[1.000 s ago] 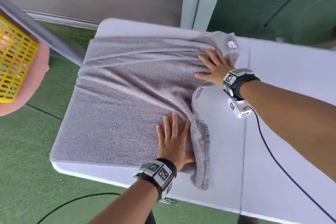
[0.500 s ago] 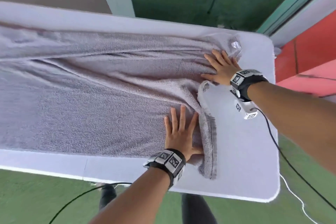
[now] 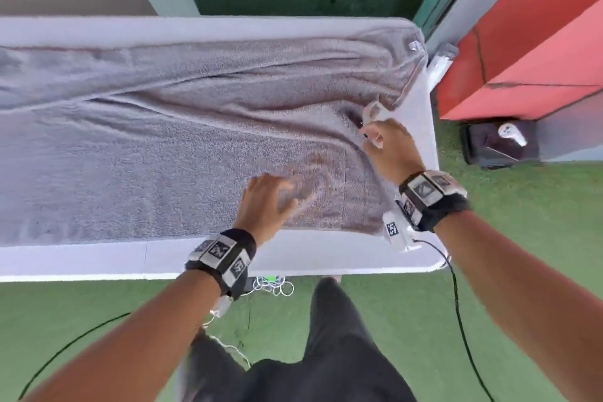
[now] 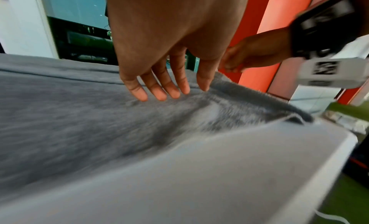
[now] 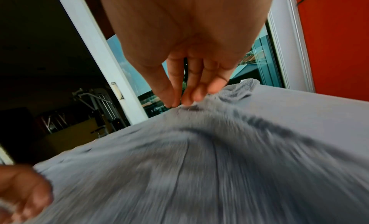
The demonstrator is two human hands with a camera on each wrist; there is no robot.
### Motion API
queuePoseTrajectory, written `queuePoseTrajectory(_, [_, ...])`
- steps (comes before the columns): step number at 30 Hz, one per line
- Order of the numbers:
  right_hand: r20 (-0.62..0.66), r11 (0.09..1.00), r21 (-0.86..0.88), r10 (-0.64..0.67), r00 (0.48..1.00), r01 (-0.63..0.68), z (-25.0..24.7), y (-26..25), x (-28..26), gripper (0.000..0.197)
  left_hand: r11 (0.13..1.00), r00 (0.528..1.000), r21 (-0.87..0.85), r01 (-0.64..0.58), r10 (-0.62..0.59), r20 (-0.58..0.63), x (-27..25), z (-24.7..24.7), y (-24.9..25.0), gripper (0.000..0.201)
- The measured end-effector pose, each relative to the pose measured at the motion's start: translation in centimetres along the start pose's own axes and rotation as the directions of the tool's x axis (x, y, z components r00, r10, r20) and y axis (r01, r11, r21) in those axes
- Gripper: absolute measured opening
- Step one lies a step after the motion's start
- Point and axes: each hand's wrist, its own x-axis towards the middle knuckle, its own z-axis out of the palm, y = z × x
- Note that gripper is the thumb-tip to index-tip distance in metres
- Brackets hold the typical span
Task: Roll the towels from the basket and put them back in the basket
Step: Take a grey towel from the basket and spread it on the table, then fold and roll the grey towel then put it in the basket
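Head view: left hand (image 3: 267,197) hovers flat-fingered over the grey towel (image 3: 163,147); right hand (image 3: 390,148) pinches its edge.

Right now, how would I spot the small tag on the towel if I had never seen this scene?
Find the white table with the grey towel spread along it. Follow the towel to its far right corner, beyond the right hand at the table's end. The tag is a small pale shiny patch there, the only non-terry spot on the cloth.

Grey towel (image 3: 163,147) spread on white counter (image 3: 98,258) — left hand (image 3: 267,202) flat at 6 o'clock, right hand (image 3: 388,147) pinching its 3 o'clock edge.
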Motion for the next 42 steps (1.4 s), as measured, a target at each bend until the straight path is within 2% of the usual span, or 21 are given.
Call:
queuePoseTrajectory(3, [0.184, 0.999, 0.011, 0.038, 0.982, -0.04, 3.3, -1.1, -8.5, 0.02, 0.996, 1.0, 0.086, -0.02, 0.021, -0.01, -3.9, -2.1, -6.9, 0.018])
queuePoseTrajectory(5, [0.228, 0.995, -0.055, 0.088, 0.97, -0.078, 5.4, -1.4, -12.7, 0.024, 0.986, 0.998, 0.155, -0.057, 0.057, 0.002, -6.3, -3.4, -11.2, 0.021])
queuePoseTrajectory(8, [0.236, 0.978, -0.163, 0.168, 0.957, -0.131, 6.9, -1.9, -16.6, 0.039, 0.969, 0.993, 0.215, -0.118, 0.121, 0.003, -8.5, -4.8, -16.1, 0.034])
queuePoseTrajectory(11, [0.159, 0.967, -0.193, 0.197, 0.968, -0.165, 7.7, -2.9, -18.0, 0.047, 0.947, 0.98, 0.27, -0.177, 0.194, -0.039, -9.4, -5.9, -18.4, 0.034])
queuePoseTrajectory(13, [0.1, 0.965, -0.181, 0.211, 0.972, -0.191, 8.0, -3.1, -18.2, 0.043, 0.945, 0.976, 0.267, -0.186, 0.209, -0.061, -9.5, -6.3, -19.0, 0.031])
queuePoseTrajectory(17, [0.023, 0.965, -0.152, 0.217, 0.976, -0.211, 7.7, -2.9, -16.6, 0.021, 0.946, 0.975, 0.274, -0.173, 0.203, -0.086, -8.7, -6.3, -18.4, 0.017])
queuePoseTrajectory(22, [0.102, 0.961, -0.223, 0.19, 0.976, -0.164, 7.1, -2.9, -14.9, 0.018, 0.957, 0.988, 0.262, -0.127, 0.147, -0.058, -7.5, -6.6, -17.0, 0.013])
queuePoseTrajectory(26, [0.127, 0.95, -0.231, 0.244, 0.961, -0.211, 6.4, -3.3, -16.6, 0.011, 0.959, 0.979, 0.215, -0.182, 0.196, -0.048, -8.1, -6.9, -16.6, 0.011])
queuePoseTrajectory(30, [0.112, 0.945, -0.138, 0.313, 0.943, -0.297, 5.6, -3.5, -20.1, 0.012, 0.962, 0.978, 0.183, -0.203, 0.209, -0.014, -9.7, -7.1, -16.9, 0.007])
queuePoseTrajectory(32, [0.141, 0.939, -0.143, 0.331, 0.933, -0.312, 5.8, -3.6, -22.0, 0.012, 0.958, 0.978, 0.195, -0.21, 0.209, 0.028, -11.0, -6.9, -17.0, 0.006])
queuePoseTrajectory(34, [0.227, 0.932, -0.188, 0.347, 0.91, -0.309, 6.5, -3.6, -24.0, 0.009, 0.948, 0.974, 0.229, -0.219, 0.198, 0.111, -12.4, -6.6, -16.9, 0.007])
queuePoseTrajectory(38, [0.445, 0.917, -0.299, 0.379, 0.811, -0.265, 7.9, -3.8, -25.3, 0.007, 0.968, 0.948, 0.178, -0.179, 0.121, 0.294, -13.6, -6.7, -17.6, 0.015])
queuePoseTrajectory(39, [0.471, 0.925, -0.296, 0.357, 0.806, -0.237, 7.9, -4.6, -24.8, 0.011, 0.976, 0.952, 0.142, -0.163, 0.117, 0.284, -13.8, -6.9, -17.9, 0.019])
queuePoseTrajectory(42, [0.53, 0.97, -0.218, 0.209, 0.822, -0.106, 8.7, -8.4, -21.9, 0.018, 0.992, 0.993, 0.11, -0.064, 0.052, 0.108, -14.8, -8.1, -18.9, 0.023])
